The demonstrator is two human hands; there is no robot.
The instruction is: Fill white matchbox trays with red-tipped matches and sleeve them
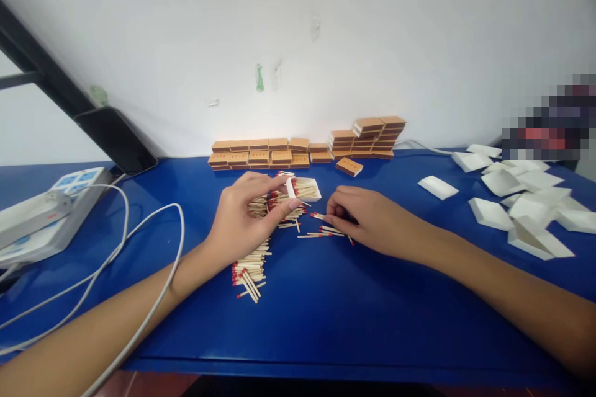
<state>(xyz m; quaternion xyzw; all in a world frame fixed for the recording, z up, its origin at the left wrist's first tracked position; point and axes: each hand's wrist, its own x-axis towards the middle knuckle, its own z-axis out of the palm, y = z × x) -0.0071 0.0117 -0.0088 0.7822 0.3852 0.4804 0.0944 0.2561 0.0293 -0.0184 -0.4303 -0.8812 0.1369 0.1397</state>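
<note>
My left hand (249, 214) grips one end of a small white matchbox tray (316, 190) between thumb and fingers. Red-headed matches (304, 186) lie inside the tray. Beneath and beside that hand spreads a pile of loose matches (251, 263), partly covered by the hand. Just right of the tray, my right hand (356, 211) is closed in a pinch near the table, with red match heads poking out at its fingertips. Several loose matches (326, 231) lie on the blue table below those fingers.
Orange matchboxes (258, 154) stand in stacked rows along the wall, and a single matchbox (349, 166) lies before them. Empty white trays (533, 198) are heaped at right. At left are a power strip (69, 198), a looping white cable (181, 229) and a black phone-like slab (118, 139).
</note>
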